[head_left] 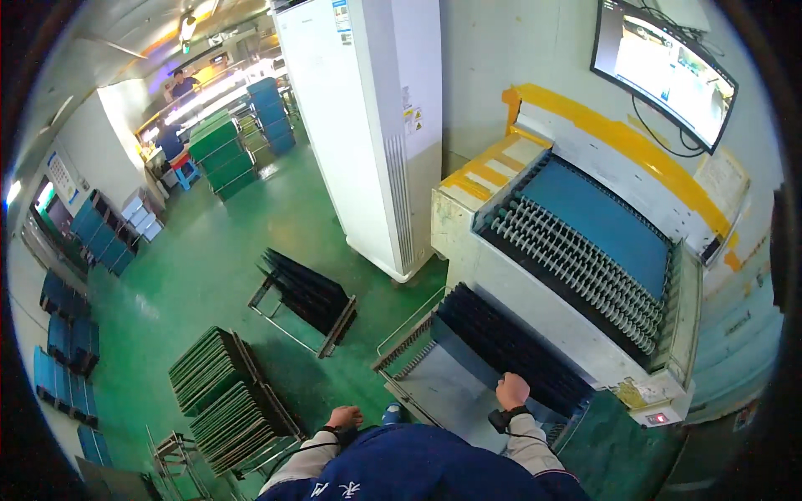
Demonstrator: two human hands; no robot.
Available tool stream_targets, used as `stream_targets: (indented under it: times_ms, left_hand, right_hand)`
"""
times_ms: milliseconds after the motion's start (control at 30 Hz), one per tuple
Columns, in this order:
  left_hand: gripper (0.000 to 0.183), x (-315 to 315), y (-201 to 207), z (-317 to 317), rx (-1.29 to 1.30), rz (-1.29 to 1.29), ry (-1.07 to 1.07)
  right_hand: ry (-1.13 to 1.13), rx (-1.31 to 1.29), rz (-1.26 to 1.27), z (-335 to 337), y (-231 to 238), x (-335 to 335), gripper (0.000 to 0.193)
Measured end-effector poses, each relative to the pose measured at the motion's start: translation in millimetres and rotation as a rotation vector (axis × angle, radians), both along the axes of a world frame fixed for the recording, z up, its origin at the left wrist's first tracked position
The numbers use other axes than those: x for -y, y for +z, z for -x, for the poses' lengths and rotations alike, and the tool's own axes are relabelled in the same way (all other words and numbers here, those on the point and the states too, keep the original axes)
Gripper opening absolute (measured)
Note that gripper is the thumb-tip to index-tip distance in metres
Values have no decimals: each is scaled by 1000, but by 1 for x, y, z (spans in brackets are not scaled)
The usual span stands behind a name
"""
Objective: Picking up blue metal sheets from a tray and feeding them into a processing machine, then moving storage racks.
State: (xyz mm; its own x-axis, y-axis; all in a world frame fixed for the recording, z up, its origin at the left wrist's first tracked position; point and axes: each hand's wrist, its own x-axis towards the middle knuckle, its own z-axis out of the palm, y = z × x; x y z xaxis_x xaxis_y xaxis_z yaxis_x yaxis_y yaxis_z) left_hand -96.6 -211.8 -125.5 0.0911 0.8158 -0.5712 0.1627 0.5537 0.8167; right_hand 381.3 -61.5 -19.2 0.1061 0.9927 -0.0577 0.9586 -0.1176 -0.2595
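Note:
My right hand [512,391] is closed at the near edge of a row of dark panels [510,346] standing upright in a wire rack [399,344]. Whether its fingers grip the nearest panel is hidden. Low in front of my body, my left hand [344,417] is curled closed, with nothing visible in it. Beyond the rack, a flat blue panel [597,213] lies in a machine, past its bank of rollers [576,271]. Both wrists wear dark bands with cables.
A second rack of dark panels [305,292] stands on the green floor ahead. Green panels [230,401] fill racks at left. A tall white cabinet unit [359,125] stands beside the machine [501,275]; a screen [664,67] hangs above. Two people work at a far bench.

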Motion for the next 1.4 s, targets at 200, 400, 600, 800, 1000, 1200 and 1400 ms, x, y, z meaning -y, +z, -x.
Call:
stream_targets:
  times_ms: [200, 400, 600, 800, 1000, 1200, 1400]
  left_hand:
    - [14, -4, -1, -4, -467, -166, -453]
    - [20, 6, -4, 4, 214, 62, 140]
    - [24, 10, 1, 5, -154, -119, -239]
    - [18, -17, 41, -32, 166, 261, 207]
    - [25, -27, 47, -26, 82, 150, -47]
    - [28, -21, 35, -23, -31, 27, -156]
    - [18, -15, 8, -6, -112, 2, -94]
  right_hand:
    - [104, -12, -3, -15, -7, -6, 16]
    - [178, 30, 65, -8, 60, -24, 19]
    - [127, -12, -79, -31, 193, -15, 22]
    - [-264, -647, -238, -102, 240, -21, 29]
    - [-299, -1363, -561, -136, 230, -40, 23]
    - [-349, -1915, -338, -112, 212, -66, 20]
    - [-470, -2141, -322, -102, 157, -106, 14]
